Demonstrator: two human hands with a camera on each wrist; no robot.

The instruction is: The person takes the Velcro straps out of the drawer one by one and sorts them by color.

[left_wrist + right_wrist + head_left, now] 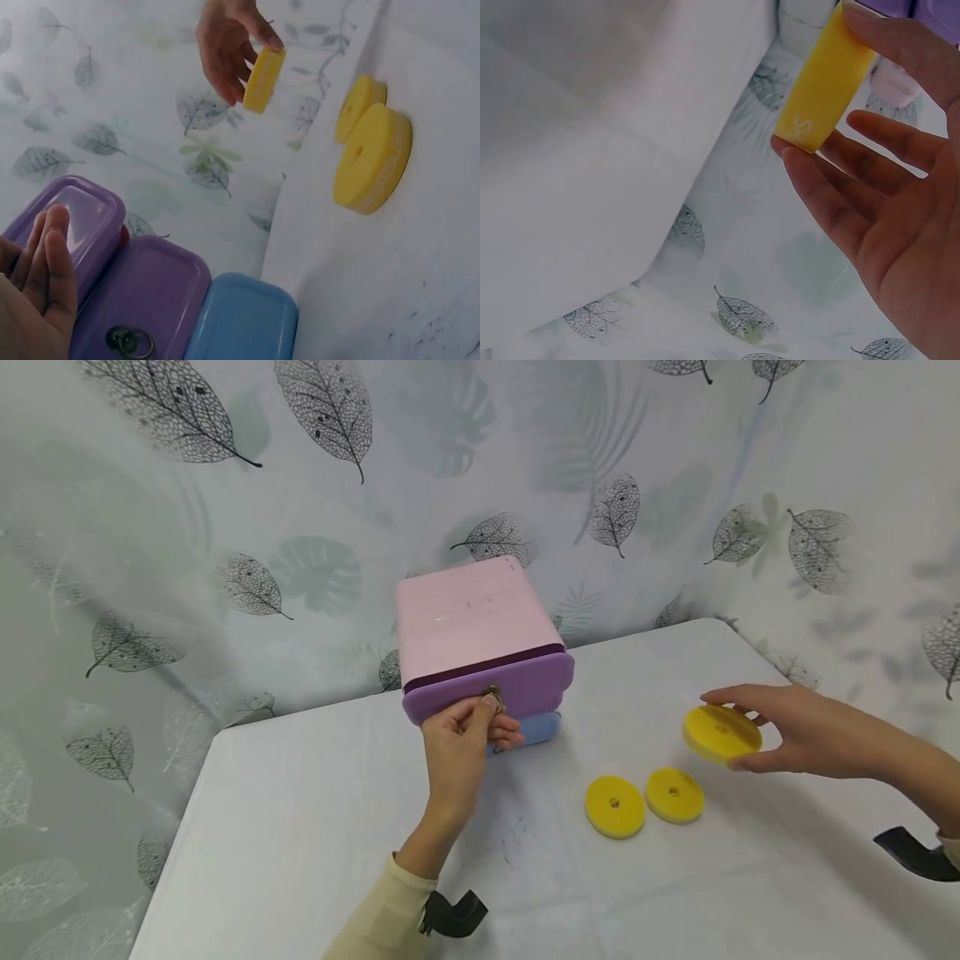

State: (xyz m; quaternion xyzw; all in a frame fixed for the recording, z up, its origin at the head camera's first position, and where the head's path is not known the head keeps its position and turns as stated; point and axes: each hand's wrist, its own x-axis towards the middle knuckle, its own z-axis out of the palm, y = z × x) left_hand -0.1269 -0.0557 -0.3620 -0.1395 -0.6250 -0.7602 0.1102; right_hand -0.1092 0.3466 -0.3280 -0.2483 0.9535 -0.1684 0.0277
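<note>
A small pink cabinet (465, 610) stands at the back of the table, with purple drawers and a blue drawer (542, 727) below. My left hand (461, 739) pinches the ring pull (492, 691) of the top purple drawer (532, 681), whose front stands slightly out from the pink body. Over the table at the right, my right hand (802, 731) holds a yellow disc (720, 732) with a hole in its middle, thumb on one edge and fingers on the other. Two more yellow discs, a left one (615, 807) and a right one (675, 795), lie flat on the table.
White cloth covers the table (300, 827). Leaf-printed curtains (315, 527) hang behind it and along both sides. In the left wrist view, a lower purple drawer (150, 292) with its own ring (133, 342) sits beside the blue drawer front (244, 319).
</note>
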